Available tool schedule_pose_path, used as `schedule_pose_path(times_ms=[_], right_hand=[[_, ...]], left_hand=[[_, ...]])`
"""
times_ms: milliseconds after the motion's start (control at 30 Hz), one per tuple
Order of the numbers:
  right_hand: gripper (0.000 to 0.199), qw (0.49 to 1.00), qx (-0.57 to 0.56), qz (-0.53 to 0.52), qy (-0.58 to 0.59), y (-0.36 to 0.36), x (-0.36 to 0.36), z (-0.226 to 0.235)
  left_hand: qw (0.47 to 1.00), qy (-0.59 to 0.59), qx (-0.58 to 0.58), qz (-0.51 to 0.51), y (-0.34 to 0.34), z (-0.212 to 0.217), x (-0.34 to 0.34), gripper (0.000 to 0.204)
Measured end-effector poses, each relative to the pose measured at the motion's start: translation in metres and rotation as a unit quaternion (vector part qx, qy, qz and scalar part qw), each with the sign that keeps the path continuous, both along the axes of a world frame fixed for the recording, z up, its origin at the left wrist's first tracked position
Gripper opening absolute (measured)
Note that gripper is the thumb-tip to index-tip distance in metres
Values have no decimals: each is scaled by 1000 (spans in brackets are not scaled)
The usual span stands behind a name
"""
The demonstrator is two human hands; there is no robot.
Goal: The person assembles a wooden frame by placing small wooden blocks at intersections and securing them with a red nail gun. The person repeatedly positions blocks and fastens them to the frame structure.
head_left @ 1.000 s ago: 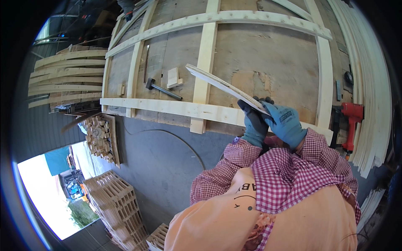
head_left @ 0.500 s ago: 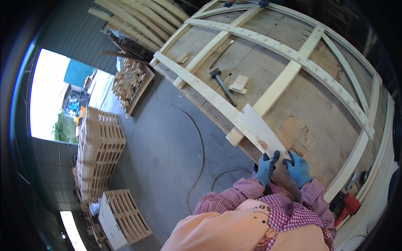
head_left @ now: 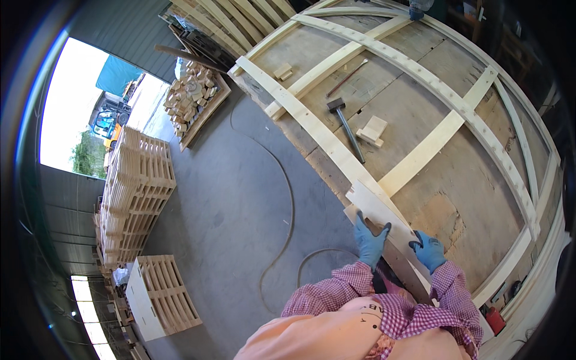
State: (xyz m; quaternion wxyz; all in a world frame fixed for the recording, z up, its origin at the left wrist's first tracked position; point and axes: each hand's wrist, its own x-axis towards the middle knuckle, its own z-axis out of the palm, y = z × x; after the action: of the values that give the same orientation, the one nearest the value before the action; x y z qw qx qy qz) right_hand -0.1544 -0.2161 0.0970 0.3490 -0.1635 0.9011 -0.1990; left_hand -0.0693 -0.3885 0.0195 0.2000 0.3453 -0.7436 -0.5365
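My left hand (head_left: 370, 243), in a blue glove, is closed on the outer edge of a short, wide wooden board (head_left: 375, 204), thumb stretched along it. My right hand (head_left: 428, 252), gloved alike, is closed at the board's inner edge, fingertips curled against it. The board lies slanted over the near end of a long wooden plank (head_left: 312, 129), which runs along the edge of the worktable (head_left: 435, 219). Part of a wood block under the board is hidden by my left hand. A crosspiece (head_left: 423, 153) meets the plank just beyond the board.
On the table lie a hammer (head_left: 348, 132), small wood blocks (head_left: 373, 129) and a thin rod (head_left: 347, 78). A curved slat (head_left: 444, 96) spans the frame. Another person's gloved hand (head_left: 416, 12) rests at the far side. Pallets (head_left: 141, 195) and a hose (head_left: 290, 198) are on the floor.
The short board has swung closer in line with the long plank. My left hand has moved outward along its edge, and the hands are farther apart. The whole view has shifted.
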Motion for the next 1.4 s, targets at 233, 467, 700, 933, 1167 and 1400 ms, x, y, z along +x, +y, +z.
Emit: schedule_pose_path(times_ms=[233,467,700,933,1167,1400], right_hand=[[41,989,94,111,17,7,-32,-11],[42,994,82,72,-9,34,-41,-53],[45,993,73,20,-87,36,-46,-72],[48,996,-17,-31,-85,58,-48,-53],[50,985,168,-20,-43,137,-34,-37],[50,982,186,-14,-28,123,-19,-36]], left_hand=[[765,-121,-358,-522,-42,47,-52,85],[752,-255,-288,-535,-9,23,-93,57],[756,-273,-262,-535,-9,18,-102,55],[749,-261,-259,-551,-14,16,-104,56],[836,-75,-303,-451,37,21,-111,27],[797,-92,-317,-505,50,5,-101,29]])
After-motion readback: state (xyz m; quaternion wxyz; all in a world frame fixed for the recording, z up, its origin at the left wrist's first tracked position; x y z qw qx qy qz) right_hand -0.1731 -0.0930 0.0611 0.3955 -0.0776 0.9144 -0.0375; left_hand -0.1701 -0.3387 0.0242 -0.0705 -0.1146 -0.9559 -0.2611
